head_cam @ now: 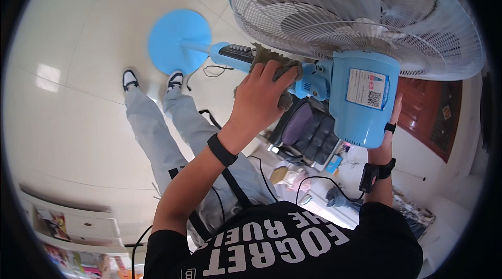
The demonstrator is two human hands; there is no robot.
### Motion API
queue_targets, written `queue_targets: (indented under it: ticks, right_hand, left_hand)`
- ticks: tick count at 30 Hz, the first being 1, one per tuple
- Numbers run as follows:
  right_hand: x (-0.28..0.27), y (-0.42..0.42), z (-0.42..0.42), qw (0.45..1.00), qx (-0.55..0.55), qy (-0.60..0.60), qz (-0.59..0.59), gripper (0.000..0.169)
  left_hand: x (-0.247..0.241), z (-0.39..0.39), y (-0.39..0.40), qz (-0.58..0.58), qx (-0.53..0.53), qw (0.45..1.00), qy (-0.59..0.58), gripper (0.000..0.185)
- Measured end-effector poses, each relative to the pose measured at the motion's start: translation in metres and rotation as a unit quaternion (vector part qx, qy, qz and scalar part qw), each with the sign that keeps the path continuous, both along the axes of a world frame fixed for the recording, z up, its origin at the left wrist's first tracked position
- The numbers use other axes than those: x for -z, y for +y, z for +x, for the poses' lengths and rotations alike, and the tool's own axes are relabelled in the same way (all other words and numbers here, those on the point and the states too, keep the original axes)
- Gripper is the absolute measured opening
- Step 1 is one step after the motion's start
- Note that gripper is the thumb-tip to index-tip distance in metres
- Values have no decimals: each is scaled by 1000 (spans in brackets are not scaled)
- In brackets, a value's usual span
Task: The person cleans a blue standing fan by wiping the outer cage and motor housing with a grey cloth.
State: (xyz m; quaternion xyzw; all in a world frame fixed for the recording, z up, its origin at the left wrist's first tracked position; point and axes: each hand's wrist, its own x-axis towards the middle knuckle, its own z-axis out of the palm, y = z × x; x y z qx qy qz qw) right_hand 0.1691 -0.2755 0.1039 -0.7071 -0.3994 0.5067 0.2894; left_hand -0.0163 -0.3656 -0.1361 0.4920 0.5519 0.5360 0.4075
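My left hand (pixel 261 93) presses a grey-green, fuzzy cleaning cloth (pixel 270 56) around the neck of a blue pedestal fan, between its control panel (pixel 235 52) and tilt joint (pixel 311 83). The fingers spread over the cloth and hide the part beneath. My right hand (pixel 393 122) is against the right side of the fan's blue motor housing (pixel 362 122), which hides most of it. On that housing is a label (pixel 367 89) with writing and a printed code. The wire fan grille (pixel 313 24), with grey blades inside, fills the upper right. The round blue base (pixel 160 40) stands on the floor.
A dark padded chair (pixel 313 134) with a purple cushion (pixel 297 123) stands beyond the fan's neck. A black power cord (pixel 213 68) lies near the base on the tiled floor (pixel 78 122). At lower left is a white cabinet (pixel 88 226). A red-brown door (pixel 427 110) is at right.
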Motion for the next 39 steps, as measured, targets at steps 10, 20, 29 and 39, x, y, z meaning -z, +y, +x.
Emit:
queue_targets:
  ticks: [10,20,29,39]
  right_hand:
    - [39,-20,33,945,78,316,11,46]
    - [96,-65,20,882,74,450,119,70]
    - [164,-151,6,909,30,396,127,32]
    - [239,-196,2,948,-26,301,104,36]
  left_hand:
    - [-43,-34,2,-29,83,992,95,63]
    - [-79,-48,-30,-47,121,985,117,58]
    - [-72,-23,-111,-140,143,974,106,70]
    - [-20,-26,-122,-260,335,906,0,65]
